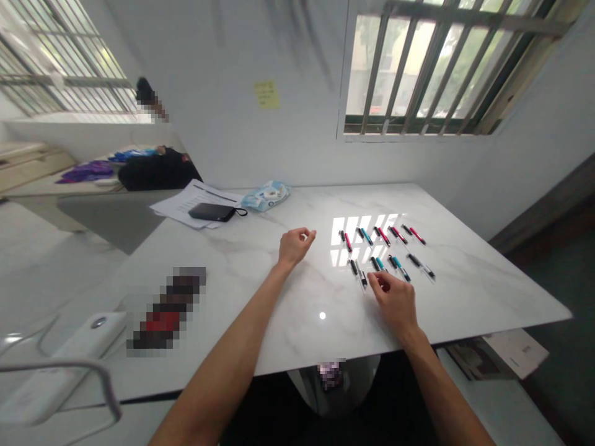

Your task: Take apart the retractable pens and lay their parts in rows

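Note:
Several pens lie in two rows on a white marble table (288, 310). The far row holds pink pens (347, 240) and a blue pen (366, 236); the near row has a teal pen (400, 267) and a dark pen (422, 265). My right hand (395, 300) rests on the table with its fingertips at the near row's left end, touching a pen (362, 279) there; whether it grips one is unclear. My left hand (295, 244) hovers loosely curled left of the pens, holding nothing.
A black case (212, 212) lies on papers (186, 201) at the table's far left, beside a blue-and-white packet (266, 194). A white device (60, 365) sits at the near left corner. A barred window (441, 68) is behind.

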Demonstrator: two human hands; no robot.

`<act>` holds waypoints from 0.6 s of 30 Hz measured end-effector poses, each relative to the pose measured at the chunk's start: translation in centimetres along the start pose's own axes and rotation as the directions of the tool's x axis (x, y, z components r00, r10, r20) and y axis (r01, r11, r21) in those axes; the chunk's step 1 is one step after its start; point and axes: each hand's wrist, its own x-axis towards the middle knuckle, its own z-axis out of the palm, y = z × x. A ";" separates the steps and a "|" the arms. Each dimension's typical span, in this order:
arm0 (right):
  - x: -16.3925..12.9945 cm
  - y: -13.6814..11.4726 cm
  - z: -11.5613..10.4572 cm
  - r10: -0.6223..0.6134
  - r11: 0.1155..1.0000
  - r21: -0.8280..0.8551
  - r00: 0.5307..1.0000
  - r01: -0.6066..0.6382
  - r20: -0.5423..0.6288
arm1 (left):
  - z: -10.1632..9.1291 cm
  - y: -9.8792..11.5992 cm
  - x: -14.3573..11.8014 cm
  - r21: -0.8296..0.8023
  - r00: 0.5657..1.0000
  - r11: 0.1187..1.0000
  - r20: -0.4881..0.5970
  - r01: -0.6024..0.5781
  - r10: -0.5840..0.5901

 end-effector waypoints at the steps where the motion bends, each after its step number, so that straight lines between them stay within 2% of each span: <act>1: 0.9 -0.2 -0.2 -0.028 0.999 0.029 1.000 0.028 -0.001 | 0.1 -0.1 -0.1 0.015 1.000 1.000 -0.001 -0.011 0.011; 5: 7.4 -0.8 0.4 -0.234 0.969 0.092 0.970 0.228 0.068 | 0.3 0.0 -0.6 0.040 1.000 0.999 0.003 -0.021 0.021; 8: 13.3 -0.5 2.3 -0.411 0.911 0.120 0.889 0.395 0.200 | 0.4 -0.1 -0.9 0.022 0.999 1.000 0.041 -0.022 0.022; 11: 17.6 0.6 4.6 -0.461 0.887 0.128 0.826 0.445 0.324 | 0.6 -0.3 -1.0 0.000 0.999 1.000 0.050 -0.016 0.016; 14: 19.4 1.8 6.3 -0.457 0.888 0.135 0.804 0.440 0.380 | 0.8 -0.4 -1.0 -0.014 0.999 1.000 0.043 0.000 0.001; 18: 19.4 2.4 7.3 -0.428 0.903 0.157 0.814 0.400 0.393 | 1.1 -0.7 -0.8 -0.050 0.998 0.999 0.061 0.015 -0.012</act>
